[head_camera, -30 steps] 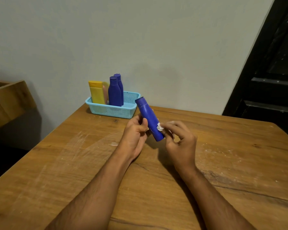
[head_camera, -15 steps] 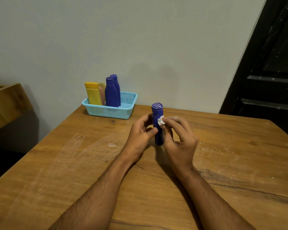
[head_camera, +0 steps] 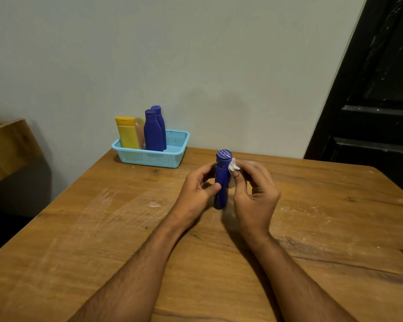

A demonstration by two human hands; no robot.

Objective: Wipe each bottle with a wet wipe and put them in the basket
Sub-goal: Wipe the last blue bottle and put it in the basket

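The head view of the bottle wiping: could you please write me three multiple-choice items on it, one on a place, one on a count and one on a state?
1. Where does the basket sit on the table?
A. at the far edge by the wall
B. at the near edge
C. under the right hand

2. How many blue bottles stand in the basket?
A. none
B. two
C. four

3. How is the blue bottle being held?
A. lying flat on the table, untouched
B. upright between both hands
C. upside down over the basket

Answers:
1 A, it sits by the wall, beyond both hands.
2 B, two stand beside the yellow bottle.
3 B, the left hand grips it while the right hand presses the wipe near its cap.
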